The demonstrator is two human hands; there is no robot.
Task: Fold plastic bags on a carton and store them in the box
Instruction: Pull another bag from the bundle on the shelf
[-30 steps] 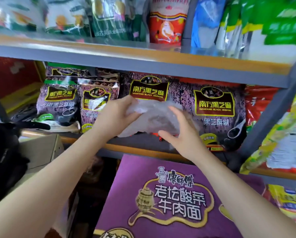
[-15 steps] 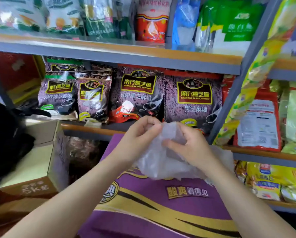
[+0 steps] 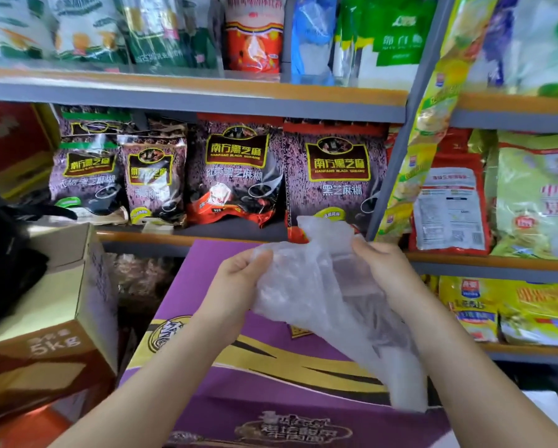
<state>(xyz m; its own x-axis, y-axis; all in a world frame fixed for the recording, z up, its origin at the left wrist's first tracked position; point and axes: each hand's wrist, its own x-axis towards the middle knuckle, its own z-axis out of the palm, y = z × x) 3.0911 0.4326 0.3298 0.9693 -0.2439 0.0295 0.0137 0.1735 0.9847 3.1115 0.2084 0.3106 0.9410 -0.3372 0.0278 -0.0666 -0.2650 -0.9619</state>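
A crumpled translucent plastic bag (image 3: 329, 302) hangs in the air above the purple carton (image 3: 271, 376) with gold lettering. My left hand (image 3: 238, 282) grips the bag's left upper edge, fingers curled over it. My right hand (image 3: 384, 270) pinches the bag's upper right part, where a handle sticks up. The bag's lower end trails down to the right over the carton. A brown cardboard box (image 3: 61, 305) marked 5kg stands open at the left.
Grey metal shelves (image 3: 190, 101) with orange boards fill the background, packed with purple sesame packets (image 3: 335, 176) and other food bags. A black bag (image 3: 2, 263) lies by the brown box. Yellow packets (image 3: 510, 305) sit on the lower right shelf.
The hands have come down from shelf height to above the carton and moved apart, so the bag hangs spread wider and longer. The view shifted left and down.
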